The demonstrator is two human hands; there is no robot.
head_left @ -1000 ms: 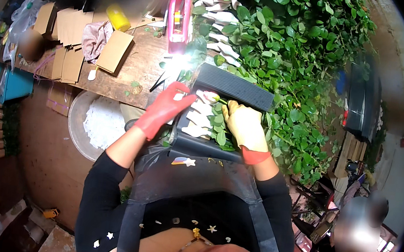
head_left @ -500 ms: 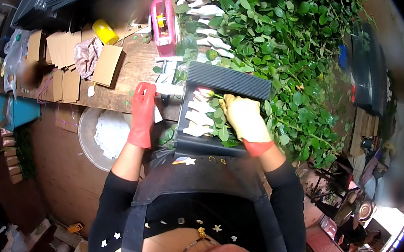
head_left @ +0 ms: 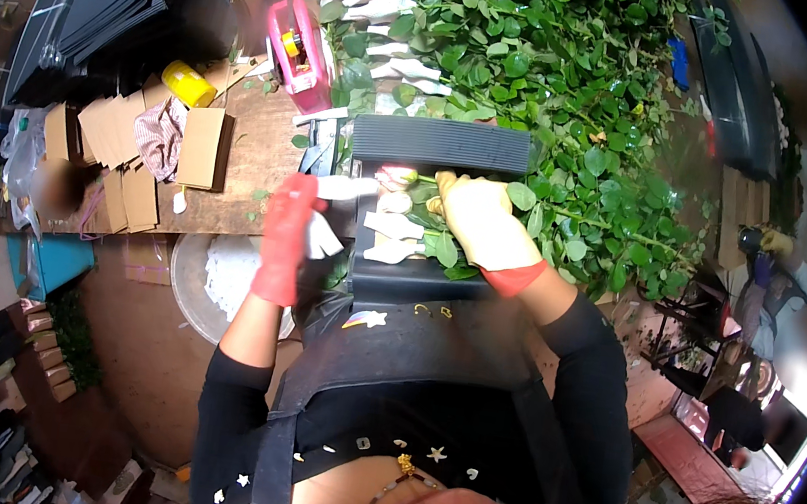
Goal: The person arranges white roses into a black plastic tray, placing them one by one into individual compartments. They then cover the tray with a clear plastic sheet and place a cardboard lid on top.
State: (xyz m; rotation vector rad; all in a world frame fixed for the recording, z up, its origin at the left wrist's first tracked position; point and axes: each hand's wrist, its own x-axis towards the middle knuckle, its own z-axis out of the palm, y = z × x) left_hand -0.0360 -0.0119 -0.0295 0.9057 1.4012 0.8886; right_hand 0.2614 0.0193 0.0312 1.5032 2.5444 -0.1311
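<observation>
My left hand (head_left: pixel 286 243), in a red glove, pinches a white tapered sleeve (head_left: pixel 347 188) that points right toward a pink-and-cream rose (head_left: pixel 397 178). More white strips (head_left: pixel 324 236) stick out below its fingers. My right hand (head_left: pixel 484 222), in a pale yellow glove with a red cuff, closes on the green stem of that rose. Both work over a black box-like stand (head_left: pixel 442 144) with a ridged top panel. Inside it, below the rose, lie roses in white sleeves (head_left: pixel 394 249) with leaves. The right fingertips are partly hidden by leaves.
Leafy rose stems (head_left: pixel 563 100) pile up beyond and to the right, with sleeved heads (head_left: pixel 378 9) on their left. A pink tape dispenser (head_left: pixel 299 56), folded cardboard (head_left: pixel 205 149) and a yellow can (head_left: pixel 188 84) occupy the left. Below the table edge sits a tub of white pieces (head_left: pixel 224 275).
My left hand has brought the white sleeve rightward, over the stand's left edge and closer to the rose. The rose head shows more fully. The view has shifted slightly.
</observation>
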